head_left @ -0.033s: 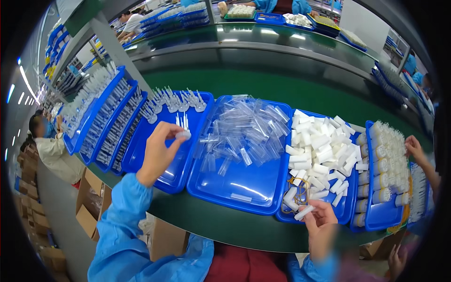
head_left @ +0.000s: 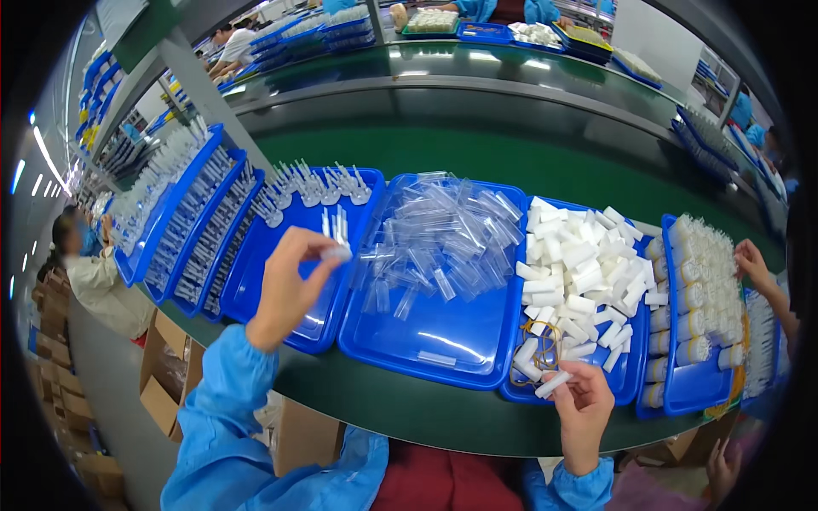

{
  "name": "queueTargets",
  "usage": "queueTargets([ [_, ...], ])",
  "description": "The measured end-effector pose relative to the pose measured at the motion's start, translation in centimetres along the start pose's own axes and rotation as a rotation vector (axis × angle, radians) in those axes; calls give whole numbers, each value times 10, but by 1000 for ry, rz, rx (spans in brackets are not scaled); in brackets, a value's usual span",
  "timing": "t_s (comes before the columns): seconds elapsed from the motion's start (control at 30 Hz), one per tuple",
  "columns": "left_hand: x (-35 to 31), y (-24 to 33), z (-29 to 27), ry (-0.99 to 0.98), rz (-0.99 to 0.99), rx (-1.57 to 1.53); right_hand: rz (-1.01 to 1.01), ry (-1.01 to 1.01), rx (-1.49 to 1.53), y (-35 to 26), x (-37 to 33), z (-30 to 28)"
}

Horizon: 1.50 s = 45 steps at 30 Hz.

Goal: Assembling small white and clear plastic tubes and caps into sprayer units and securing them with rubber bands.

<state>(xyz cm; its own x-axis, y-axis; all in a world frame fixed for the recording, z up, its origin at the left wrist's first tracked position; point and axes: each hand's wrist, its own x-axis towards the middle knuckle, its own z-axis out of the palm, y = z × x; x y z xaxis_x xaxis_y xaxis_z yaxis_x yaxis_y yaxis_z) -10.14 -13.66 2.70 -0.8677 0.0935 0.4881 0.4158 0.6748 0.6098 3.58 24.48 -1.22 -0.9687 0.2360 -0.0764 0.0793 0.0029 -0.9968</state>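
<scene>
Over the green bench (head_left: 383,417), hands (head_left: 290,289) (head_left: 585,413) pinch: left, pronged clear piece (head_left: 339,252); right, white tube (head_left: 553,385).

Pronged piece (head_left: 339,253) translucent white left of centre, tube (head_left: 552,386) plain white lower right, trays (head_left: 392,330) uniform blue across centre, table (head_left: 383,402) dark green, sleeves (head_left: 223,370) plain light blue

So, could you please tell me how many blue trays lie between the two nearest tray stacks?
3: the left tray, holding clear pronged parts; the middle tray, holding clear sleeves; and the right tray, holding white cylinders. Any beneath would be hidden.
</scene>
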Motion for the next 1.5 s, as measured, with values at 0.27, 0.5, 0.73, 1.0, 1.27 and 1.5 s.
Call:
queueTargets([
  [0.27,-72,114,69,-528,338,-357,26,24,241,-9,18,24],
  [0.5,-89,131,91,-559,261,-416,-71,-159,32,5,5,10],
  [0.73,-93,129,103,-366,279,-331,-517,-148,-314,-8,-4,13],
  [1.0,-100,127,114,-347,329,-421,-464,-71,-296,-2,-8,1],
  [1.27,-96,125,121,-337,418,-330,-459,-17,-1341,-4,24,-80],
  [1.5,-95,124,116,-394,513,-275,-54,55,-262,-23,23,-48],
])
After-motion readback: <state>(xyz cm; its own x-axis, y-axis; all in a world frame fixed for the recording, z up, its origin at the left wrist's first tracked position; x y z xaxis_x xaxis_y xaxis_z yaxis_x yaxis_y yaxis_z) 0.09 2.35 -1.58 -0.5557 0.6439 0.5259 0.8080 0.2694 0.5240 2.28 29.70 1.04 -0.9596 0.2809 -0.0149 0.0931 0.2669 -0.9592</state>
